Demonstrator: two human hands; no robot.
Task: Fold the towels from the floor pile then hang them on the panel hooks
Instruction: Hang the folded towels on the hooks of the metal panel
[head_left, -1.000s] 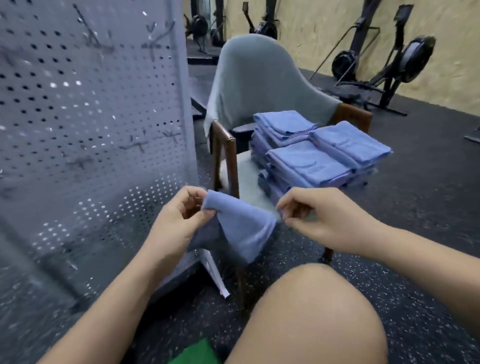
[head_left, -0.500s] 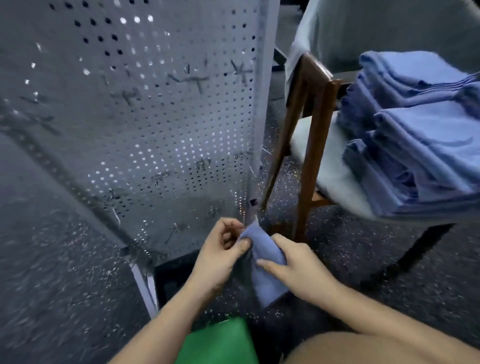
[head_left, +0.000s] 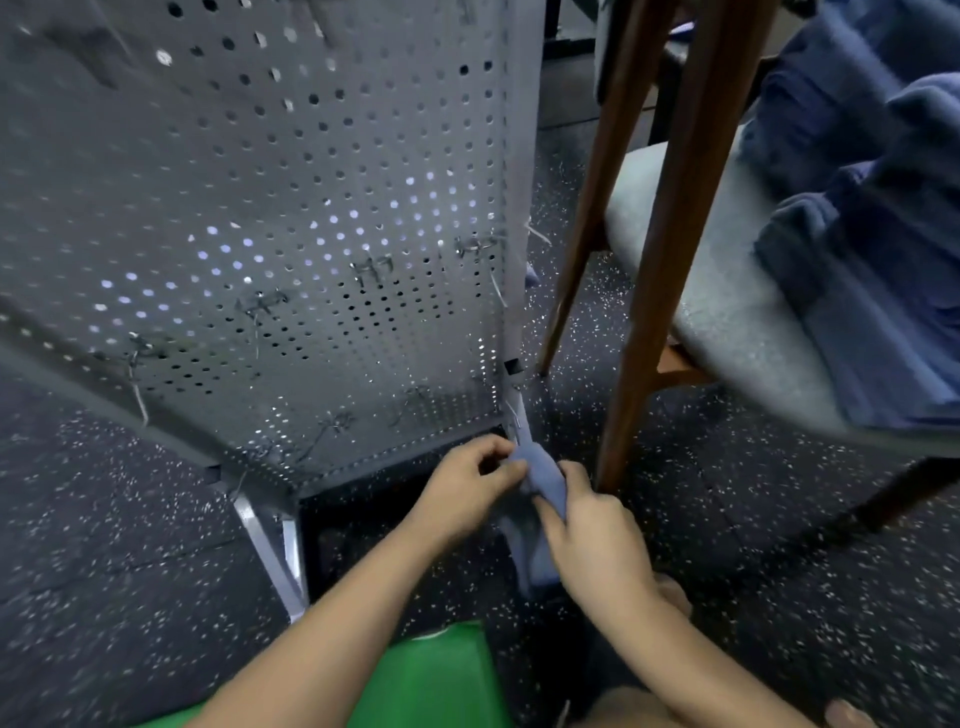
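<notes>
Low centre of the frame: both hands meet on a small blue towel (head_left: 543, 486), held just beside the lower right corner of the perforated panel (head_left: 260, 208). Left hand (head_left: 465, 491), forearm angled up from the bottom edge, fingers (head_left: 501, 470) curled, pinching the towel's top. Right hand (head_left: 597, 540) grips its right side, knuckles up. Upper right, folded blue towels (head_left: 883, 260) sit stacked on the chair (head_left: 727, 312)

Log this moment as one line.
left hand pinches towel | right hand grips towel | towel at panel lower right corner | hooked: cannot tell
</notes>
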